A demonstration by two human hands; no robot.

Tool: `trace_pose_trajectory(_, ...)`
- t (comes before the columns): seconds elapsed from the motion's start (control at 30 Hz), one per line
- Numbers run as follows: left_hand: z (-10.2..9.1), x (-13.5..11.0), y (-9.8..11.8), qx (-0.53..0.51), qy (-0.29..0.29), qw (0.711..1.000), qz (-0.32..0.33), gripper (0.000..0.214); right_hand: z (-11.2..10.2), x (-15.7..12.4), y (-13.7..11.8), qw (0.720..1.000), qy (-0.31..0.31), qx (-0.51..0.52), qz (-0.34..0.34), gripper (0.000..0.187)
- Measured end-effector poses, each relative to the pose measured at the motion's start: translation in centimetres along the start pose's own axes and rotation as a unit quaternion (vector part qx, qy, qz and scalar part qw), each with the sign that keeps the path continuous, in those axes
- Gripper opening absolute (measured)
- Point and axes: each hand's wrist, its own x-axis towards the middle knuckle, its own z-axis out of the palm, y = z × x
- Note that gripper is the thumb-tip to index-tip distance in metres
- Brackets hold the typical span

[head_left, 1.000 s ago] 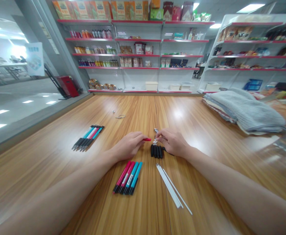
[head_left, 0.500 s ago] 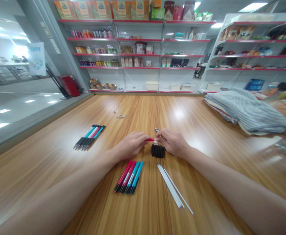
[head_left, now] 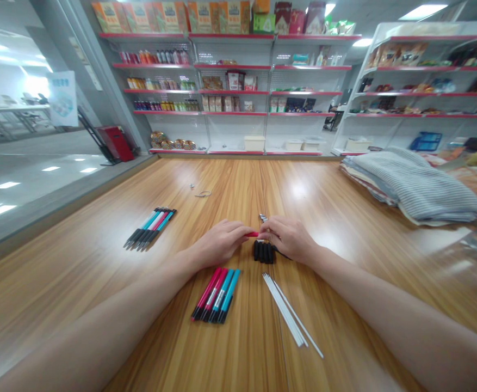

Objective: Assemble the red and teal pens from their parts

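Note:
My left hand is closed around a red pen barrel, whose end pokes out to the right between the fingers. At that end, the fingertips of my right hand are pinched together on the barrel; any small part between them is hidden. Just below the fingertips lie several black rubber grips in a row. Small silvery pen tips sit just beyond my right hand. Nearer to me are red and blue pen barrels side by side, and several white ink refills.
Several whole pens lie in a row on the wooden table at left. Farther back are a thin loop and a tiny shiny piece. Folded striped cloth is piled at right. Stocked shelves stand behind.
The fingers of my right hand have shifted slightly against the end of the red pen barrel. A white bit seen below the fingertips is now mostly out of sight. The laid-out parts stay put.

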Motion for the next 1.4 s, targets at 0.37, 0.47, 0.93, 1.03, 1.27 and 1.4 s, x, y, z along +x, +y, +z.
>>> trace_pose_trajectory(0.37, 0.0, 0.0, 0.0, -0.008, -0.003, 1.000, -0.007, 0.028, -0.3, 0.1, -0.2, 1.000, -0.006, 0.004, 0.005, 0.024)
trace_pose_trajectory(0.47, -0.1, 0.0, 0.0, -0.012, 0.000, 1.000, -0.006, 0.027, -0.2, 0.1, -0.3, 1.000, -0.008, 0.005, 0.008, 0.025)
trace_pose_trajectory(0.93, 0.4, -0.7, -1.1, -0.079, 0.062, 0.994, -0.038, 0.016, -5.4, 1.9, -3.1, 0.980, -0.174, -0.034, 0.088, 0.021)
trace_pose_trajectory(1.03, 0.3, -0.7, -0.9, -0.098, 0.070, 0.992, -0.035, 0.018, -6.3, 1.7, -4.3, 0.944, -0.321, 0.017, 0.073, 0.031)
trace_pose_trajectory(1.27, -0.3, -0.7, -0.1, -0.124, 0.110, 0.986, -0.016, 0.019, -5.2, 0.5, -4.5, 0.891, -0.441, 0.048, 0.097, 0.034)
trace_pose_trajectory(1.4, -0.1, -0.6, -0.3, -0.143, 0.105, 0.984, -0.001, 0.023, -5.5, 0.8, -4.3, 0.854, -0.503, 0.055, 0.124, 0.028)
